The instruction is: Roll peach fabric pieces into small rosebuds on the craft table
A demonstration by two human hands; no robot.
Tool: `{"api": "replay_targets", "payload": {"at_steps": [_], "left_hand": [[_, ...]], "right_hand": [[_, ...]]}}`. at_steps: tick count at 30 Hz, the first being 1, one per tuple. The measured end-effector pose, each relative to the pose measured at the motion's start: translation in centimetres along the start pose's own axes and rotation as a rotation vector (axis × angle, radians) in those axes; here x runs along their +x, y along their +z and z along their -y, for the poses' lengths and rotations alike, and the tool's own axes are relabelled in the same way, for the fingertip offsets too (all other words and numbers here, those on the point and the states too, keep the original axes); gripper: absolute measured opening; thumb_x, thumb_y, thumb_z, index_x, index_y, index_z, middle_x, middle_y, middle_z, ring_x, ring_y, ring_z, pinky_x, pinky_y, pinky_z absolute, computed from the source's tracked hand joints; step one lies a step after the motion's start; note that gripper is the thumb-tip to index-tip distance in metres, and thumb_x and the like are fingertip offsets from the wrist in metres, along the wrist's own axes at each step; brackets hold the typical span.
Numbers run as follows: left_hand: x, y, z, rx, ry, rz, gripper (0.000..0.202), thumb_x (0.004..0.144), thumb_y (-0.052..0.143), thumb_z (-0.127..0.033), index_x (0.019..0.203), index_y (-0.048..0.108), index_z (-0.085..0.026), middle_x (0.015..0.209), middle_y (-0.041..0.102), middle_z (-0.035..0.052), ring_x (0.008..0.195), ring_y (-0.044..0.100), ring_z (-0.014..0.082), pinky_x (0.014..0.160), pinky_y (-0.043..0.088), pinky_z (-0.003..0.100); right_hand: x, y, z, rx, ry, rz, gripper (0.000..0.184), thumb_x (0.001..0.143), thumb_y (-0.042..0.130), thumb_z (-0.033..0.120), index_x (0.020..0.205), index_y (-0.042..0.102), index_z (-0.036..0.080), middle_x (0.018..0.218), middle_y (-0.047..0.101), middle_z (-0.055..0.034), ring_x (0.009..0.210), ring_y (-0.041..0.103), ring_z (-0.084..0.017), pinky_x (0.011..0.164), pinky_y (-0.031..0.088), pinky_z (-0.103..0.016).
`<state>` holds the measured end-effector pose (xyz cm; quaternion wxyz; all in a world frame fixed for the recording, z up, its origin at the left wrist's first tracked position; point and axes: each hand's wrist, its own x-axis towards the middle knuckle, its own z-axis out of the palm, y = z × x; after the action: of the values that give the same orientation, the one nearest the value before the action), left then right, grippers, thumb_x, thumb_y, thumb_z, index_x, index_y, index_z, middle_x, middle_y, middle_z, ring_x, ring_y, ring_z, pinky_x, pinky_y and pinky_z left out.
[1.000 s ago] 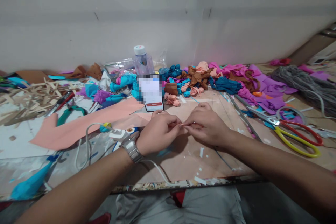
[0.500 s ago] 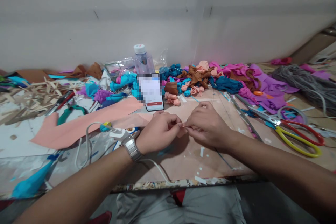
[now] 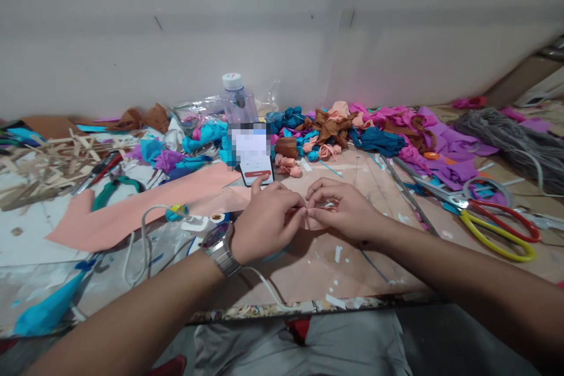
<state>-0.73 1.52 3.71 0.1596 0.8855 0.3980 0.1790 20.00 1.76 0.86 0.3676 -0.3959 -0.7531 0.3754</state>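
Observation:
Both hands meet over the middle of the table, pinching a small piece of peach crepe paper between them. My left hand, below a metal wristwatch, grips its left edge with thumb and fingertips. My right hand has its fingers curled onto the right edge; much of the piece is hidden behind the fingers. Just beyond my left hand leans a phone with a lit screen. Small peach paper rosebuds lie behind the hands. A long peach crepe sheet stretches out to the left.
Crumpled coloured paper and a plastic bottle line the wall side. Scissors with red and yellow handles lie right, near grey cord. Wooden sticks, green-handled pliers and a white cable are left.
My left thumb and fingers have shifted, and one finger now points up near the phone's lower edge. My right fingers have curled more, and more of the peach paper shows. The view has moved slightly.

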Motion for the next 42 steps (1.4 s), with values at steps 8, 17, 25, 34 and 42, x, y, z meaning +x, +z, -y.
{"api": "replay_targets", "payload": {"at_steps": [8, 17, 25, 34, 42], "left_hand": [[0.0, 0.1, -0.1, 0.036, 0.062, 0.0, 0.021, 0.097, 0.049, -0.027, 0.087, 0.067, -0.021, 0.086, 0.071, 0.0025, 0.098, 0.057, 0.0234, 0.11, 0.021, 0.052], [0.0, 0.0, -0.2, 0.045, 0.09, -0.031, 0.022, 0.099, 0.049, -0.03, 0.089, 0.067, -0.022, 0.086, 0.07, 0.0004, 0.098, 0.056, 0.0216, 0.111, 0.021, 0.049], [0.2, -0.2, 0.2, 0.024, 0.054, -0.028, 0.021, 0.1, 0.05, -0.027, 0.093, 0.07, -0.024, 0.088, 0.071, 0.0007, 0.1, 0.057, 0.0223, 0.111, 0.019, 0.051], [0.1, 0.4, 0.4, 0.038, 0.063, -0.035, 0.021, 0.1, 0.051, -0.028, 0.091, 0.07, -0.024, 0.087, 0.071, 0.0, 0.099, 0.057, 0.0217, 0.111, 0.018, 0.052], [0.1, 0.0, 0.1, 0.009, 0.056, -0.012, 0.024, 0.1, 0.05, -0.032, 0.09, 0.07, -0.023, 0.087, 0.071, 0.0003, 0.098, 0.056, 0.0218, 0.111, 0.019, 0.051]], "right_hand": [[0.2, 0.0, 0.1, 0.094, 0.101, 0.028, 0.009, 0.081, 0.067, 0.017, 0.073, 0.069, 0.019, 0.1, 0.065, -0.0051, 0.094, 0.064, -0.019, 0.09, 0.05, -0.035], [0.3, 0.3, 0.2, 0.165, 0.021, 0.055, 0.015, 0.082, 0.058, 0.012, 0.069, 0.059, 0.019, 0.098, 0.062, -0.0037, 0.095, 0.06, -0.017, 0.089, 0.048, -0.033], [0.4, -0.6, -0.1, 0.144, 0.081, -0.012, 0.011, 0.082, 0.065, 0.017, 0.073, 0.071, 0.019, 0.099, 0.064, -0.0052, 0.095, 0.063, -0.019, 0.09, 0.048, -0.036], [0.5, -1.2, -0.1, 0.185, 0.096, 0.056, 0.01, 0.08, 0.069, 0.02, 0.071, 0.072, 0.018, 0.095, 0.065, -0.0049, 0.089, 0.063, -0.018, 0.082, 0.048, -0.032], [0.5, -1.1, 0.2, 0.107, 0.083, 0.07, 0.009, 0.082, 0.068, 0.019, 0.073, 0.07, 0.018, 0.099, 0.065, -0.0055, 0.097, 0.062, -0.019, 0.084, 0.046, -0.032]]}}
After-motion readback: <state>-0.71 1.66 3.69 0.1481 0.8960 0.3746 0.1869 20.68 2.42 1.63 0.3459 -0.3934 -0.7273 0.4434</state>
